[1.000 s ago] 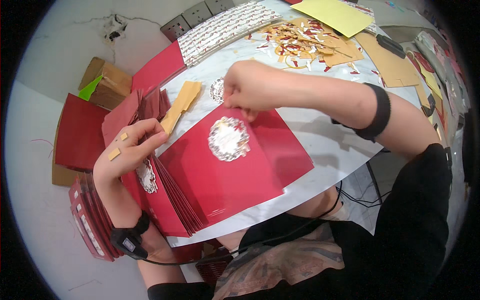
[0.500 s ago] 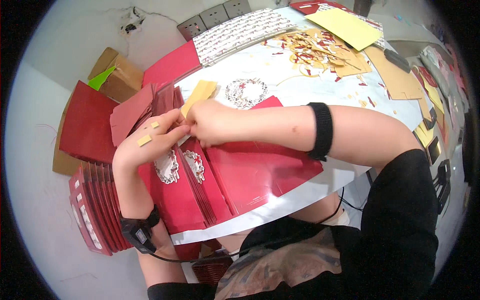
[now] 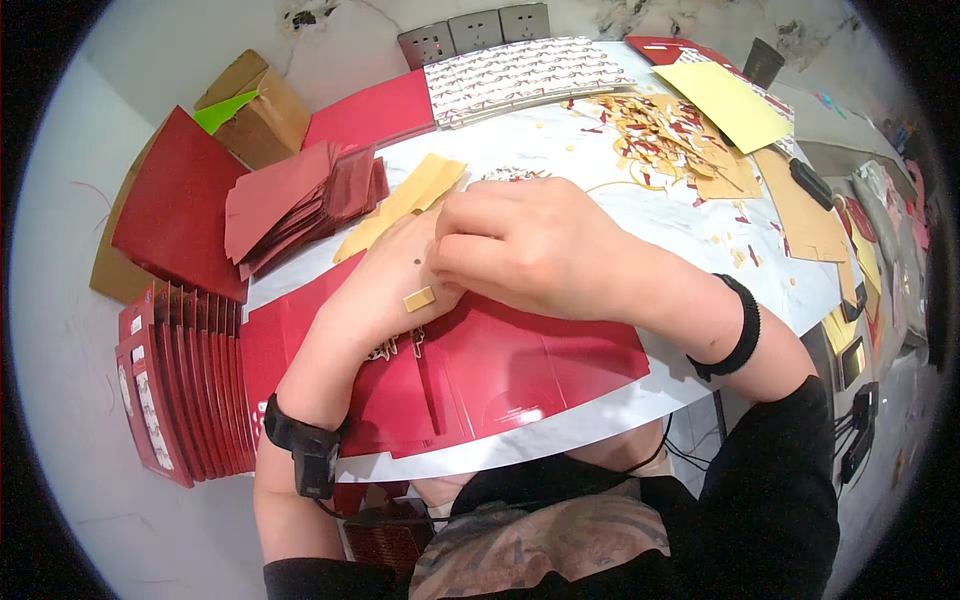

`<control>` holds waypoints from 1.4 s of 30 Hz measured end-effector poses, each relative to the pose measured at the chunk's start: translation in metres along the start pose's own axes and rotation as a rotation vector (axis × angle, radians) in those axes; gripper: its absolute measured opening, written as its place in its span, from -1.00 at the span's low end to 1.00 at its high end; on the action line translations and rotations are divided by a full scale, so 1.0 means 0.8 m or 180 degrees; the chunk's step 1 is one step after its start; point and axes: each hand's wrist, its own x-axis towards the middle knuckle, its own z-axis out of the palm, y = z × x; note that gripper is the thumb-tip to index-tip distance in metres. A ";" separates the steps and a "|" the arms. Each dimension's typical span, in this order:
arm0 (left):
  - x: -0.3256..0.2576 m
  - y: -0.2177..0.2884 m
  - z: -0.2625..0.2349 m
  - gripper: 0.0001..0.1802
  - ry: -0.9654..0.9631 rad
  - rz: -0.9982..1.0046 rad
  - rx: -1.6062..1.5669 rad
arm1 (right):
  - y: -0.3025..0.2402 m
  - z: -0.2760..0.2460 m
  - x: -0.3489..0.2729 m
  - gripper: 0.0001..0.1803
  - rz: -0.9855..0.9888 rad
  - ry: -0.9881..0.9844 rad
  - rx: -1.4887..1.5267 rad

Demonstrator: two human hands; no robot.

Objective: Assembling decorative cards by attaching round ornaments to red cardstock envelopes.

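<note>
My left hand (image 3: 385, 275) reaches over the red folded card sheets (image 3: 560, 355) on the table, its fingers mostly hidden behind my right hand. A small yellow adhesive piece (image 3: 420, 299) sticks to its back. My right hand (image 3: 535, 240) crosses over it, fingers bent together and touching the back of the left hand; whatever they pinch is hidden. Below the left hand, parts of printed wreath cutouts (image 3: 385, 348) show on the red card. A yellow paper strip (image 3: 410, 195) lies just beyond the left hand. Another wreath cutout (image 3: 512, 173) peeks out behind the right hand.
Dark red card pieces (image 3: 290, 205) are piled at the left, above a row of standing red folders (image 3: 190, 390). Patterned sheets (image 3: 530, 78) lie at the back. Paper scraps (image 3: 660, 135) and a yellow sheet (image 3: 722, 105) are at the far right.
My hands have moved right, and my right hand now rests over the back of my left. Two adhesive pieces showed on the left hand before; one shows now. The wreath cutouts are more covered.
</note>
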 end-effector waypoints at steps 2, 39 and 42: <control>0.000 -0.001 0.003 -0.71 0.0014 -0.0056 -0.0220 | -0.001 -0.002 -0.001 -0.87 -0.0002 0.0030 -0.0071; 0.004 -0.010 0.022 -0.69 -0.0194 -0.0024 0.0072 | 0.036 -0.035 -0.096 -0.86 0.0182 -0.1446 -0.1035; 0.003 -0.012 0.023 -0.69 -0.0234 -0.0080 0.0043 | 0.033 -0.036 -0.094 -0.85 0.0144 -0.1481 -0.1020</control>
